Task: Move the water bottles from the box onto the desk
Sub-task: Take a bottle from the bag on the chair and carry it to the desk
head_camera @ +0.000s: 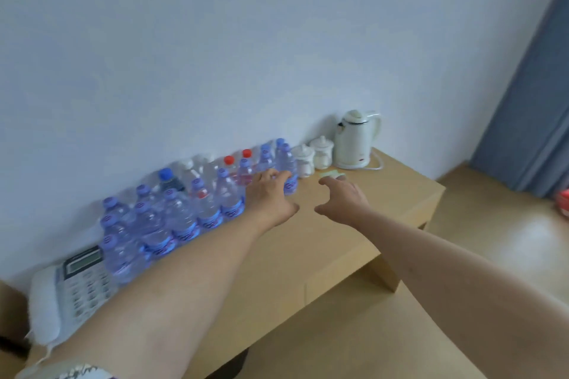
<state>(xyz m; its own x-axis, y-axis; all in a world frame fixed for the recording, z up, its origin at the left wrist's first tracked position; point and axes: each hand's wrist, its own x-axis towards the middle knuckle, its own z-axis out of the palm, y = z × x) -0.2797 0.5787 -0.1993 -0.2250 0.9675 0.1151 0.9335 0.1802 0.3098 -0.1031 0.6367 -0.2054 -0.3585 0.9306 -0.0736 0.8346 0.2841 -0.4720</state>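
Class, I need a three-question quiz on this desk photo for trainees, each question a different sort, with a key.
1. True or false: the white electric kettle stands at the desk's far right, by the wall.
2. The left hand touches: A) the white desk telephone B) a clear plastic water bottle with a blue cap C) a white lidded ceramic jar
3. Fill in: two bottles in the back row have ___ caps.

Key: 1 true; 2 B; 3 red.
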